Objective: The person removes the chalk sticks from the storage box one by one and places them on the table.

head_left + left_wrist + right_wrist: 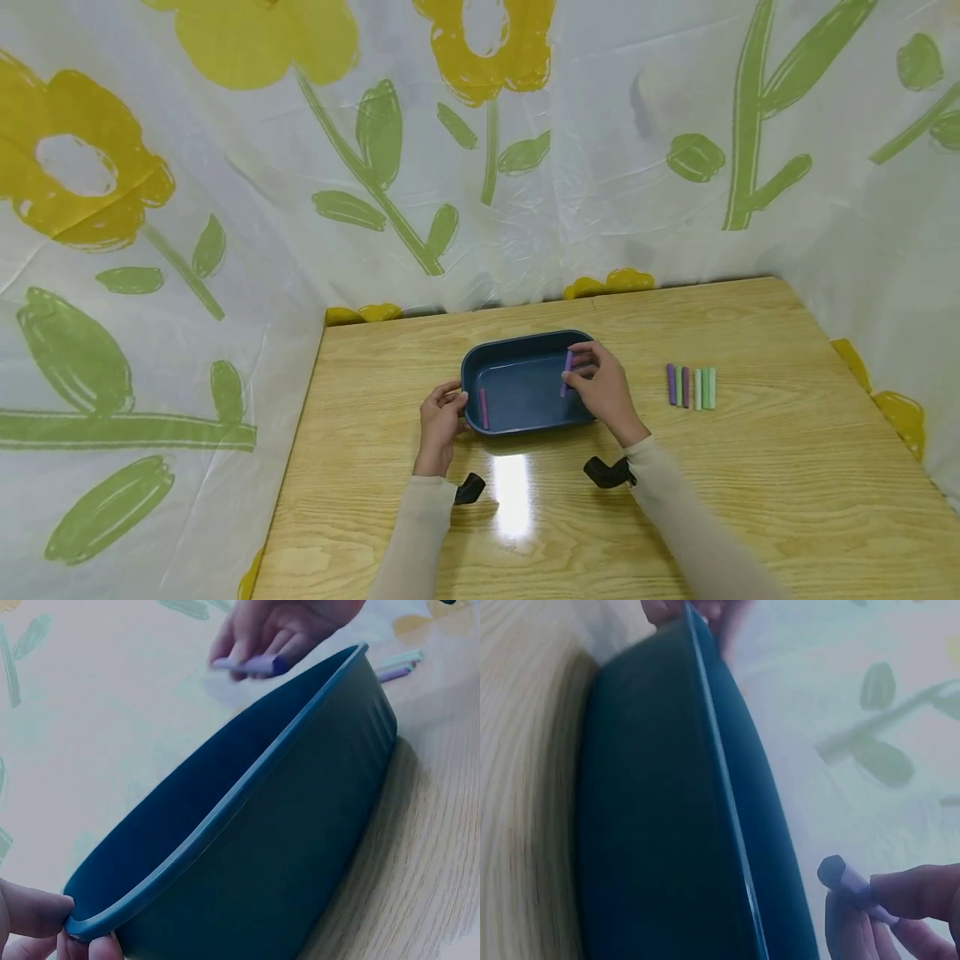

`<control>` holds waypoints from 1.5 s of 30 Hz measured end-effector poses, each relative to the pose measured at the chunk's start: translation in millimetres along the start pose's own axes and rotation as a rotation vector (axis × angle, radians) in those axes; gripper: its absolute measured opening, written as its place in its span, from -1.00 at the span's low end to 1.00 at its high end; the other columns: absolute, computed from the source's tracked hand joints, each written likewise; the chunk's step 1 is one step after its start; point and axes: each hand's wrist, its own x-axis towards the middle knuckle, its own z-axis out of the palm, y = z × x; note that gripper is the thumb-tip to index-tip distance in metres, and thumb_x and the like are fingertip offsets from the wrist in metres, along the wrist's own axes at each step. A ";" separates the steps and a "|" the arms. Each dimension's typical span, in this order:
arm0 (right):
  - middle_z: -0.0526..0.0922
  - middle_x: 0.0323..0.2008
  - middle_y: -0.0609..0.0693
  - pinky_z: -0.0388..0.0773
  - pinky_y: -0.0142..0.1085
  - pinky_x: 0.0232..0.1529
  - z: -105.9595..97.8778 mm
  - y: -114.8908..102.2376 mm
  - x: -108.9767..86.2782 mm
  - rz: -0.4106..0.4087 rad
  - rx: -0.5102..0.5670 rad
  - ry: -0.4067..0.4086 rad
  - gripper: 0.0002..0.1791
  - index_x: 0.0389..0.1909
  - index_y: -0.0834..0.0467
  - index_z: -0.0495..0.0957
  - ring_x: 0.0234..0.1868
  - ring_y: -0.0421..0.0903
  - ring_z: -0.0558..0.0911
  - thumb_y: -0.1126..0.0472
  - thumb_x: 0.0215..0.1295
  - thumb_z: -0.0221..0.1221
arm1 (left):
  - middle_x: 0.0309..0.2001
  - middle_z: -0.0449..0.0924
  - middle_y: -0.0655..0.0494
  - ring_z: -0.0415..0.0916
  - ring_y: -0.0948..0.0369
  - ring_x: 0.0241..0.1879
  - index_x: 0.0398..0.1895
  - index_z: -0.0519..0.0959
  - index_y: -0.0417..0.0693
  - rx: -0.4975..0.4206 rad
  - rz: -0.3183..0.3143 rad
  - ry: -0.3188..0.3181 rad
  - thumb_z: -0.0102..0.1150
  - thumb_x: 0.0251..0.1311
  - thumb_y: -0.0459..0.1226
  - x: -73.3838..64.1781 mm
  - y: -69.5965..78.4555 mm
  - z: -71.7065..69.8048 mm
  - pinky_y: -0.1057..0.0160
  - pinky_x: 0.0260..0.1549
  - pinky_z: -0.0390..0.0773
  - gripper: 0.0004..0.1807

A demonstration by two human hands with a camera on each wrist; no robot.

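A dark blue rectangular tray with rounded corners sits on the wooden table. My left hand grips its left end, thumb at the rim and fingers on the outer wall, as the left wrist view shows close up. Between the thumb and fingers of my right hand is a purple chalk stick, held over the right part of the tray. In the right wrist view this purple chalk is above the rim. One pink chalk stick lies inside the tray near its left wall.
Right of the tray, several chalk sticks lie side by side: a purple chalk, a mint green chalk and others. A flower-patterned sheet hangs behind the wooden table and along its sides.
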 end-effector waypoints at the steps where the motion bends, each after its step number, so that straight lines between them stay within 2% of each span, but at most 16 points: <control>1: 0.64 -0.01 0.35 0.57 -0.41 -0.27 -6.5 1.8 -0.6 0.002 0.006 0.008 -0.56 0.24 0.37 0.51 -0.13 0.18 0.73 0.50 0.37 0.30 | -0.19 0.52 0.05 0.53 0.25 -0.40 0.23 0.57 -0.29 -0.001 -0.001 0.000 0.20 0.47 -0.40 -0.1 0.0 0.0 0.37 -0.57 0.56 -0.68; 6: 0.61 0.00 0.37 0.61 -0.43 -0.24 -40.4 10.3 -6.1 0.009 0.031 0.046 -0.56 0.26 0.39 0.49 -0.21 -0.17 0.68 0.50 0.39 0.27 | -0.22 0.51 0.07 0.52 0.26 -0.42 0.22 0.57 -0.29 -0.008 -0.002 -0.002 0.20 0.47 -0.40 -0.4 0.3 -0.2 0.38 -0.59 0.55 -0.68; 7: 0.61 0.01 0.40 0.61 -0.40 -0.07 -47.1 12.0 -7.5 0.009 0.041 0.053 -0.55 0.27 0.40 0.49 -0.23 -0.25 0.66 0.51 0.39 0.27 | -0.22 0.51 0.08 0.52 0.26 -0.42 0.22 0.57 -0.29 -0.010 -0.002 -0.003 0.20 0.47 -0.40 -0.4 0.3 -0.2 0.39 -0.59 0.55 -0.68; 10: 0.60 0.02 0.39 0.64 -0.35 -0.01 -66.5 19.6 -11.7 0.007 0.014 0.070 -0.55 0.29 0.40 0.47 -0.26 -0.41 0.62 0.49 0.42 0.25 | -0.23 0.50 0.08 0.53 0.24 -0.41 0.23 0.56 -0.30 -0.015 0.002 -0.007 0.20 0.47 -0.41 -0.4 -0.3 -0.2 0.39 -0.60 0.55 -0.67; 13: 0.57 0.04 0.39 0.65 -0.38 -0.03 -85.1 29.3 -15.6 0.008 0.008 0.080 -0.54 0.32 0.41 0.43 -0.25 -0.44 0.61 0.48 0.45 0.22 | -0.24 0.50 0.09 0.53 0.23 -0.41 0.24 0.56 -0.31 -0.018 0.006 -0.010 0.19 0.47 -0.41 -0.6 -0.6 -0.4 0.38 -0.59 0.55 -0.67; 14: 0.57 0.05 0.37 0.67 -0.40 -0.22 -91.1 32.6 -17.1 0.012 -0.004 0.082 -0.53 0.33 0.41 0.42 -0.24 -0.45 0.61 0.46 0.46 0.22 | -0.24 0.50 0.09 0.53 0.23 -0.41 0.24 0.56 -0.31 -0.017 0.006 -0.011 0.19 0.47 -0.41 -0.8 -0.6 -0.3 0.38 -0.59 0.55 -0.67; 17: 0.53 0.09 0.37 0.67 -0.40 -0.29 -107.7 41.3 -21.6 0.033 -0.010 0.087 -0.52 0.37 0.43 0.37 -0.21 -0.46 0.59 0.44 0.49 0.20 | -0.25 0.50 0.09 0.53 0.24 -0.42 0.24 0.56 -0.31 -0.016 0.009 -0.014 0.19 0.48 -0.41 -0.8 -0.7 -0.6 0.38 -0.59 0.55 -0.67; 23: 0.53 0.13 0.35 0.62 -0.47 -0.29 -135.3 57.9 -28.4 0.079 -0.125 0.124 -0.50 0.40 0.41 0.36 -0.20 -0.57 0.50 0.36 0.54 0.19 | -0.26 0.49 0.10 0.52 0.25 -0.43 0.23 0.56 -0.30 -0.029 0.009 -0.016 0.20 0.47 -0.41 0.3 -1.2 -0.2 0.38 -0.60 0.56 -0.67; 27: 0.55 0.11 0.32 0.63 -0.47 -0.28 -150.5 70.0 -30.3 0.100 -0.156 0.146 -0.49 0.41 0.40 0.36 -0.22 -0.59 0.50 0.35 0.54 0.20 | -0.26 0.49 0.10 0.52 0.26 -0.44 0.22 0.57 -0.30 -0.032 0.012 -0.012 0.20 0.46 -0.42 0.6 -0.9 0.1 0.38 -0.60 0.55 -0.68; 33: 0.59 0.01 0.20 0.63 -0.48 -0.31 -169.5 86.5 -33.3 0.113 -0.191 0.174 -0.48 0.41 0.41 0.36 -0.26 -0.60 0.51 0.36 0.52 0.21 | -0.26 0.49 0.10 0.53 0.25 -0.43 0.22 0.56 -0.31 -0.028 0.015 -0.013 0.18 0.48 -0.41 1.0 -1.1 0.8 0.39 -0.60 0.54 -0.68; 41: 0.60 -0.05 0.10 0.61 -0.51 -0.33 -184.5 94.2 -36.0 0.132 -0.214 0.191 -0.49 0.39 0.44 0.38 -0.29 -0.59 0.53 0.37 0.50 0.21 | -0.24 0.50 0.10 0.55 0.23 -0.40 0.27 0.55 -0.33 -0.016 0.022 -0.026 0.18 0.50 -0.39 1.1 -1.6 -1.2 0.38 -0.59 0.55 -0.65; 43: 0.61 -0.06 0.10 0.59 -0.54 -0.34 -187.5 95.7 -35.7 0.131 -0.224 0.194 -0.49 0.38 0.44 0.39 -0.30 -0.61 0.53 0.38 0.49 0.21 | -0.23 0.50 0.09 0.55 0.22 -0.39 0.27 0.55 -0.32 -0.013 0.018 -0.024 0.18 0.50 -0.39 0.5 -1.4 -1.6 0.38 -0.59 0.55 -0.65; 45: 0.63 -0.04 0.18 0.57 -0.54 -0.35 -190.1 97.3 -34.8 0.132 -0.232 0.196 -0.49 0.37 0.45 0.40 -0.31 -0.61 0.53 0.39 0.48 0.21 | -0.22 0.50 0.09 0.56 0.22 -0.39 0.28 0.54 -0.32 -0.010 0.014 -0.025 0.18 0.50 -0.39 -0.1 -1.0 -1.6 0.37 -0.58 0.56 -0.64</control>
